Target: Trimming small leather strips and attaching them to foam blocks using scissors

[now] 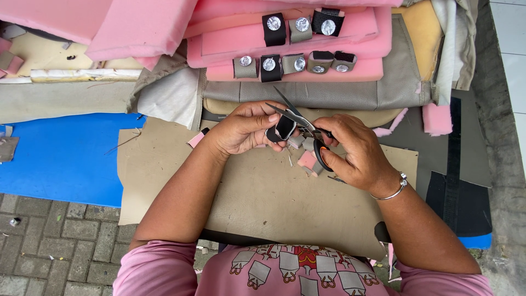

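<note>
Head view shows the left hand (pixel 244 130) pinching a small black piece (pixel 285 127), the right hand (pixel 356 153) gripping scissors (pixel 307 129), above scraps (pixel 307 159) on tan leatherette (pixel 257 192), pink foam slabs (pixel 285 41) with covered buttons (pixel 274 30) behind.

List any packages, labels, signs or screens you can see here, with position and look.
None in view: no packages, labels, signs or screens.
Nearest to one: print on the pink shirt, bottom centre, rows of small grey and white figures with red between them.
</note>
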